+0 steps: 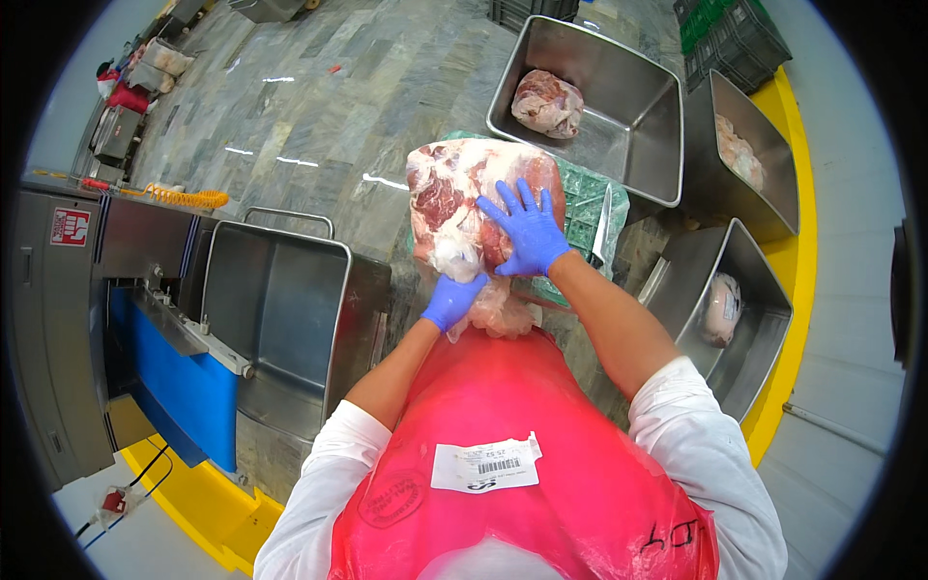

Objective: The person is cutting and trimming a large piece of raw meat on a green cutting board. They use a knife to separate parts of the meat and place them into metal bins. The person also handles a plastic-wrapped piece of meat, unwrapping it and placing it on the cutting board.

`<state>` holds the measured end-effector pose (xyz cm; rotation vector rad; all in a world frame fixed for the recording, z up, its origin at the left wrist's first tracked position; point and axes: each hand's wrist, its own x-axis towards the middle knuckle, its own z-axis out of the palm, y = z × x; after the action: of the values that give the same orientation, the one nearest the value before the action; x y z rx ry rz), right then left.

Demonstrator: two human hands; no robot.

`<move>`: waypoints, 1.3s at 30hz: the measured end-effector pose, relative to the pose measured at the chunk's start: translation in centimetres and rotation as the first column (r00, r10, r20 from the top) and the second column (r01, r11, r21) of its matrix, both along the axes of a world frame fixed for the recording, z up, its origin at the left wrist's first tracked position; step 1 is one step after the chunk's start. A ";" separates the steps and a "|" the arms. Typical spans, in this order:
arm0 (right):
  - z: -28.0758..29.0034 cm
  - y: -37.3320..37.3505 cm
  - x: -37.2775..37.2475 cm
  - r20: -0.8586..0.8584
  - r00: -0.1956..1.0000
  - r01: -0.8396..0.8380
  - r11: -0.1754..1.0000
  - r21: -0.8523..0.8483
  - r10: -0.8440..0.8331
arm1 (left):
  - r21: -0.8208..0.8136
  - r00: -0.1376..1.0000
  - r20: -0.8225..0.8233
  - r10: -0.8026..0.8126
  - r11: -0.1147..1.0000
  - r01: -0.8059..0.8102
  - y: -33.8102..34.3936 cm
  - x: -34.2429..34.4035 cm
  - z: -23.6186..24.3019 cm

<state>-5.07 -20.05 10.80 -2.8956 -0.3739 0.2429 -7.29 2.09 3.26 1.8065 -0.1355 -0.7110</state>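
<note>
A large cut of raw meat [488,184], red with pale fat, lies in front of me on a green crate covered with clear film [585,198]. My right hand [530,230], in a blue glove, rests on the meat with its fingers spread. Closed at the near edge of the meat, my blue-gloved left hand [454,300] grips bunched clear plastic wrap [498,311]. This wrap hangs between the meat and my red apron. The left fingertips are partly hidden. Right of the meat, a knife [603,220] lies on the crate.
A steel bin [662,116] beyond the crate holds a meat piece [547,103]. Two more steel bins at right contain a pale piece [739,153] and a wrapped piece [722,309]. At left stand a steel bin [275,290] and a machine with a blue belt [184,372].
</note>
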 end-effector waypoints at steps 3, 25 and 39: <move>0.4 0.1 0.3 -0.023 1.000 0.019 1.000 -0.013 -0.019 | -0.012 0.976 0.205 -0.076 0.997 0.080 0.5 -0.7 -1.4; -9.1 9.7 -6.1 -0.917 0.398 0.843 -0.383 0.377 -0.027 | -0.144 0.986 -0.169 0.005 0.989 -0.030 3.3 -3.8 -0.4; -13.5 6.2 -7.4 -0.491 0.620 0.704 0.159 0.692 -0.612 | 0.236 0.958 0.269 -0.096 0.971 0.031 2.2 3.1 5.1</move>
<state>-12.47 -13.83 -2.67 -1.7332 0.6840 0.0057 -4.15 4.29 8.33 2.1289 -0.3105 -0.5293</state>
